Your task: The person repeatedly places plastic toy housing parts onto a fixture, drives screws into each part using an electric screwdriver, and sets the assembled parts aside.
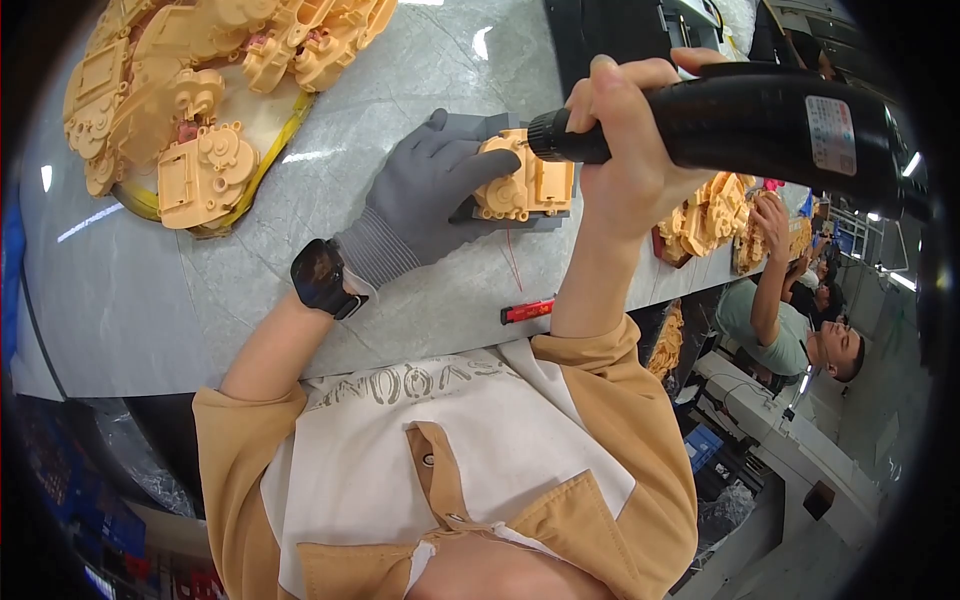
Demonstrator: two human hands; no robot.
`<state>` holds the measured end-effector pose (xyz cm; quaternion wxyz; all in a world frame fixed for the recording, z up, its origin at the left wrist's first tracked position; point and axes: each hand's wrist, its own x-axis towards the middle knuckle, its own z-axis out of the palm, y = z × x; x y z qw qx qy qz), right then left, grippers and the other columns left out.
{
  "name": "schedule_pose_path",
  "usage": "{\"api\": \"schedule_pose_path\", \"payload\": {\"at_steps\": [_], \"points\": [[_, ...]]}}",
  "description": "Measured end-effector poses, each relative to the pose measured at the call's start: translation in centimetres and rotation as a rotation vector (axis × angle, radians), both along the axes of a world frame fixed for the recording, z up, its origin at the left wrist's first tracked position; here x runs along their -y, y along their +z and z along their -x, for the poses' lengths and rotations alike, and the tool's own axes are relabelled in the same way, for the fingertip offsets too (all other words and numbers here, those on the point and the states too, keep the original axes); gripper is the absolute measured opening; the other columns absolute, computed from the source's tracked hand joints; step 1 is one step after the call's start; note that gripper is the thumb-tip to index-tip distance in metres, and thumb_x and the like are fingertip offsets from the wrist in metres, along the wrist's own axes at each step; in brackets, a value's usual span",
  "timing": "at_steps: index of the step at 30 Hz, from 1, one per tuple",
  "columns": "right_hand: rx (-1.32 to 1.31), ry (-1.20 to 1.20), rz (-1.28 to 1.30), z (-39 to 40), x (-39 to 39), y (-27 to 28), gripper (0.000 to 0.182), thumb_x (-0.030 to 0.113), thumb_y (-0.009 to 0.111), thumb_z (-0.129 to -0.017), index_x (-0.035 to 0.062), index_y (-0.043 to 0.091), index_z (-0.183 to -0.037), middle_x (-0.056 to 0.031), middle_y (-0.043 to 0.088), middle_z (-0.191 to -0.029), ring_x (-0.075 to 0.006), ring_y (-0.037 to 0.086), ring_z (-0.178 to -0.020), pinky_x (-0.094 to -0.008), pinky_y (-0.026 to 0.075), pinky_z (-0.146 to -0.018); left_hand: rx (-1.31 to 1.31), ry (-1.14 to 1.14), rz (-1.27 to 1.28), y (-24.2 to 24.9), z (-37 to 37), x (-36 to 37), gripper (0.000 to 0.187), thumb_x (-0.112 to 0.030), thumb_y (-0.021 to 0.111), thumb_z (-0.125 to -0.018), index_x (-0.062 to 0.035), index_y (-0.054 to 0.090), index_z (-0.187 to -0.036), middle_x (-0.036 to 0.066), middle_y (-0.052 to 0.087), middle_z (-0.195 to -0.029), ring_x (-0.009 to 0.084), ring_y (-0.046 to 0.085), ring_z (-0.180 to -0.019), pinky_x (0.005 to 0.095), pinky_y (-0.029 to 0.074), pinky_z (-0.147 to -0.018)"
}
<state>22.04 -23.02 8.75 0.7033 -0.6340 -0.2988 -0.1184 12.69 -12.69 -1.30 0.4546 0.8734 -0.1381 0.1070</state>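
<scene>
My right hand (635,140) is wrapped round a black electric screwdriver (745,122), held almost level. Its ribbed nose points left at an orange plastic gear housing (548,188); whether the bit touches a screw cannot be made out. In a grey glove, my left hand (425,175) grips the housing from the left, with a finger pressed on its top near the screwdriver's nose. Beneath the housing is a grey fixture (545,224), partly hidden by the part and the glove. A thin red wire (513,262) runs from there towards me.
A heap of similar orange housings (150,110) lies at the left, by a yellow rim (262,172). A small red item (527,311) rests near the table's front edge. More housings (705,215) are at the right, where a co-worker's hand (770,222) touches some.
</scene>
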Motion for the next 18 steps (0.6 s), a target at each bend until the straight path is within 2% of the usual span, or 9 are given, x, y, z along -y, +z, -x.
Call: {"api": "schedule_pose_path", "payload": {"at_steps": [1,4,8,12,14,16,18], "points": [[-0.035,-0.006,-0.080,0.1,-0.2,-0.1,0.016,-0.004,0.066,-0.069,-0.0008,0.053,-0.077,-0.0021,0.057,-0.059,-0.0066,0.050,-0.046,-0.0160,0.042,-0.050,0.014,0.001,0.010,0.0,0.0,0.0,0.065,-0.019,0.077,-0.059,-0.0156,0.047,-0.116,0.007,0.054,-0.111,0.0292,0.047,-0.107,0.0494,0.030,-0.100],[0.017,0.000,0.004,-0.6,0.4,-0.7,0.020,-0.004,0.066,-0.069,-0.0009,0.051,-0.081,-0.0021,0.057,-0.060,-0.0066,0.051,-0.046,-0.0162,0.042,-0.050,0.026,0.005,0.008,0.0,0.0,0.1,0.065,-0.019,0.077,-0.059,-0.0158,0.047,-0.116,0.007,0.054,-0.111,0.0293,0.047,-0.107,0.0495,0.030,-0.100],[-0.039,0.015,-0.030,0.0,0.0,-0.4,0.020,-0.006,0.066,-0.069,-0.0012,0.051,-0.081,-0.0022,0.057,-0.060,-0.0069,0.051,-0.047,-0.0168,0.042,-0.049,0.032,0.014,-0.012,-0.1,0.0,0.1,0.065,-0.019,0.077,-0.058,-0.0161,0.047,-0.116,0.007,0.053,-0.111,0.0290,0.047,-0.107,0.0496,0.030,-0.100],[-0.050,-0.011,-0.098,0.4,-0.1,-0.8,0.031,-0.007,0.065,-0.069,-0.0040,0.047,-0.094,-0.0033,0.057,-0.061,-0.0079,0.052,-0.048,-0.0176,0.043,-0.048,0.008,0.012,-0.013,-0.2,0.0,0.2,0.065,-0.019,0.077,-0.059,-0.0159,0.047,-0.116,0.007,0.053,-0.111,0.0288,0.047,-0.107,0.0496,0.030,-0.100],[-0.054,-0.014,-0.117,0.3,0.2,-1.1,0.036,-0.007,0.065,-0.069,-0.0049,0.045,-0.099,-0.0036,0.056,-0.062,-0.0082,0.053,-0.049,-0.0176,0.043,-0.048,0.092,0.068,-0.032,-0.1,-0.2,0.3,0.063,-0.024,0.077,-0.059,-0.0177,0.048,-0.115,0.005,0.054,-0.097,0.0252,0.054,-0.094,0.0477,0.034,-0.099],[-0.010,-0.022,-0.046,0.0,0.8,-1.1,0.049,-0.008,0.064,-0.070,-0.0043,0.036,-0.110,-0.0056,0.056,-0.064,-0.0087,0.052,-0.049,-0.0186,0.043,-0.047,0.060,0.038,-0.020,0.0,-0.2,0.1,0.065,-0.020,0.078,-0.057,-0.0165,0.048,-0.115,0.006,0.054,-0.102,0.0269,0.052,-0.099,0.0483,0.033,-0.099],[-0.033,-0.016,-0.134,0.5,2.0,-0.3,0.045,-0.007,0.061,-0.071,-0.0040,0.038,-0.109,-0.0066,0.055,-0.065,-0.0098,0.051,-0.049,-0.0207,0.044,-0.049,0.028,-0.017,-0.006,0.0,0.0,0.4,0.067,-0.017,0.079,-0.055,-0.0153,0.048,-0.115,0.007,0.055,-0.108,0.0285,0.050,-0.103,0.0488,0.032,-0.099]]}}
